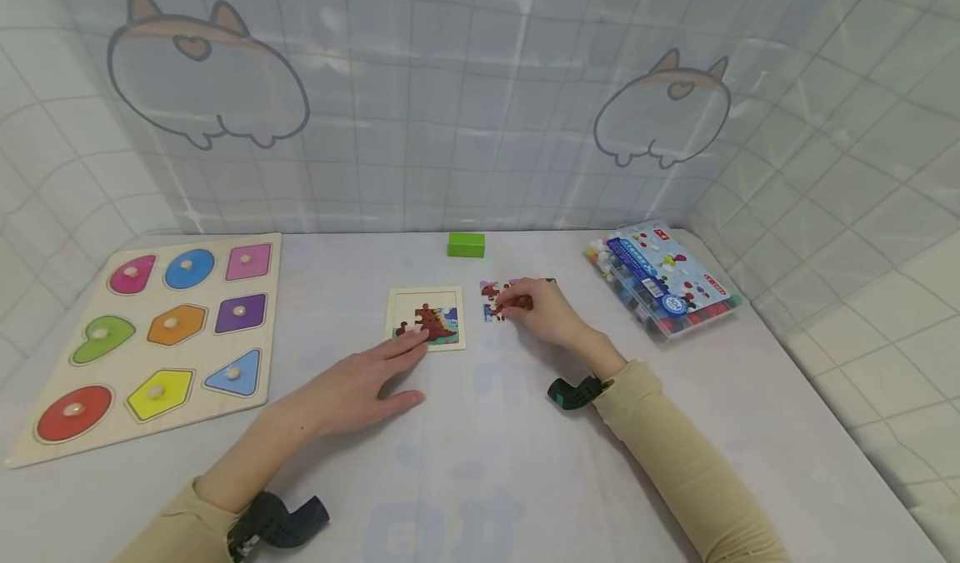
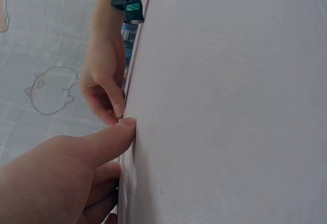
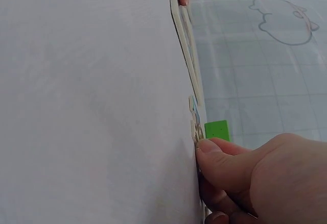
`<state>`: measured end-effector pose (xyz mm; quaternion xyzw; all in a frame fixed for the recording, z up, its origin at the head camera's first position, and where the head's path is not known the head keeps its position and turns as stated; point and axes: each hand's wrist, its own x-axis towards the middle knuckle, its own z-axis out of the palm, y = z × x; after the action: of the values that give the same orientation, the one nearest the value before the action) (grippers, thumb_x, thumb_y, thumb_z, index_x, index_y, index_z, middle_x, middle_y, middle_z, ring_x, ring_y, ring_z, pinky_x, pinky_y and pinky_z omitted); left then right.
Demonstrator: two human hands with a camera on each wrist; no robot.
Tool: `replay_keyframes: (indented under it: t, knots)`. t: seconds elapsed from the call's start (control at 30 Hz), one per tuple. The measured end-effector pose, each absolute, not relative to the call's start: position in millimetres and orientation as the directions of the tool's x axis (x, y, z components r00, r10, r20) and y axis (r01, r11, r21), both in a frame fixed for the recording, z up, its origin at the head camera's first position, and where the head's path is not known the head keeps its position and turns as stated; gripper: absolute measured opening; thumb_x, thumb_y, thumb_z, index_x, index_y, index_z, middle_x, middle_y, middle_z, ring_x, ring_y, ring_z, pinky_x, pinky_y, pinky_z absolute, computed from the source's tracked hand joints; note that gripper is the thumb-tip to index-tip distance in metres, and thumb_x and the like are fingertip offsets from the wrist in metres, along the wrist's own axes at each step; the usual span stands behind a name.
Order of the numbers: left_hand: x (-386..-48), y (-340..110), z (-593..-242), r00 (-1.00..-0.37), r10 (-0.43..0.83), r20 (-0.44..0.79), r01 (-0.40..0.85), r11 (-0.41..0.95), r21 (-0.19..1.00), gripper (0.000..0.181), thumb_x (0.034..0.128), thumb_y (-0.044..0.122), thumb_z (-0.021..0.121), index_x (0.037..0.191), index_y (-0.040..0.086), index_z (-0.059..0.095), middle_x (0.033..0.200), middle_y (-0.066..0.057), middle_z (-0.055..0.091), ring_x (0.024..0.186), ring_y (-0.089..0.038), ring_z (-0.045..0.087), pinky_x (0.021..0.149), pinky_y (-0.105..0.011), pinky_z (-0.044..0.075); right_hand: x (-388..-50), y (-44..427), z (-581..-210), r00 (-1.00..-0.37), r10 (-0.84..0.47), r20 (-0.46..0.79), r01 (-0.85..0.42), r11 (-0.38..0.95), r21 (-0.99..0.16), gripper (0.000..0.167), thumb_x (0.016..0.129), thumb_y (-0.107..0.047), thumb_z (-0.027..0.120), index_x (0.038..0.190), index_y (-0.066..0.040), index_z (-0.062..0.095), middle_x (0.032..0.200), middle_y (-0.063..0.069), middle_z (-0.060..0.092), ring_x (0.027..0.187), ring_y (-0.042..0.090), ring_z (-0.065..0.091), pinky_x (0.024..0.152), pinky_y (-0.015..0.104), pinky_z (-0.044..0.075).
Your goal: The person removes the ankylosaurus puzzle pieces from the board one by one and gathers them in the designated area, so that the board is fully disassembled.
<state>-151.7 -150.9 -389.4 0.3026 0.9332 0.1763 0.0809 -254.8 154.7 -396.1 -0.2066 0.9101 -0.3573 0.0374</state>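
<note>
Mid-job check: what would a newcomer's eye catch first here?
Probably the big wooden board of bright knobbed shapes at far left. Next, in the middle, the left hand resting its fingertips on a small framed jigsaw, with the right hand at loose puzzle pieces beside it. Then the clear case of colourful bits, back right.

Glare streaks the curtain (image 1: 442, 105); both wrist views look dimmer.
</note>
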Motion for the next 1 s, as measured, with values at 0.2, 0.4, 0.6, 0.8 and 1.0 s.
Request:
replay_keyframes:
  t: [0.2,0.4,0.6,0.8,1.0]
  knots:
    - [-151.8,-150.0,-388.0,-0.805,0.593,-0.013,0.549,0.753,0.362,0.07,0.098,0.047,0.06,0.154,0.01,0.04,0.163,-0.006,0.031,0.148,-0.03,0.034,0.115,-0.051,0.036,-254.6,154.9,-394.9,-0.911,-0.402,0.089,-0.354,0.655,-0.667,0.02,0.093,-0.006,0.07,0.113,-0.007,0.075,0.097,0.004,0.069,0.086,0.017,0.059,0.077,0.03,0.05]
    - [-152.1,-149.0,-388.9,-0.808,0.59,-0.005,0.55,0.756,0.354,0.068,0.0979,0.046,0.06,0.154,0.013,0.04,0.163,-0.007,0.032,0.146,-0.035,0.036,0.114,-0.055,0.036,-254.7,154.9,-395.3,-0.911,-0.402,0.091,-0.356,0.656,-0.665,0.019,0.094,-0.009,0.07,0.111,-0.009,0.075,0.096,0.003,0.068,0.086,0.018,0.059,0.076,0.03,0.05]
    - [-153.6,-147.2,-390.0,-0.799,0.602,-0.003,0.566,0.753,0.335,0.068,0.0991,0.047,0.058,0.155,0.013,0.039,0.163,-0.008,0.031,0.147,-0.036,0.033,0.115,-0.058,0.034,-255.1,153.7,-393.9,-0.913,-0.387,0.129,-0.37,0.65,-0.664,0.018,0.095,-0.012,0.069,0.111,-0.01,0.075,0.098,0.002,0.068,0.084,0.017,0.057,0.074,0.028,0.048]
    - [-152.9,-146.5,-390.2,-0.802,0.598,-0.018,0.558,0.759,0.335,0.068,0.0996,0.047,0.056,0.155,0.013,0.038,0.164,-0.007,0.03,0.148,-0.035,0.033,0.115,-0.057,0.034,-250.2,144.6,-384.5,-0.891,-0.407,0.201,-0.423,0.585,-0.692,0.018,0.095,-0.009,0.068,0.111,-0.007,0.075,0.103,0.003,0.07,0.086,0.017,0.06,0.076,0.03,0.051]
    - [-151.4,-147.8,-391.1,-0.807,0.59,-0.02,0.551,0.764,0.335,0.067,0.0991,0.048,0.057,0.155,0.014,0.04,0.163,-0.007,0.031,0.147,-0.035,0.034,0.114,-0.057,0.035,-249.1,119.4,-378.0,-0.865,-0.459,0.201,-0.454,0.548,-0.702,0.021,0.094,-0.007,0.068,0.114,-0.003,0.072,0.103,0.006,0.07,0.09,0.018,0.062,0.081,0.028,0.052]
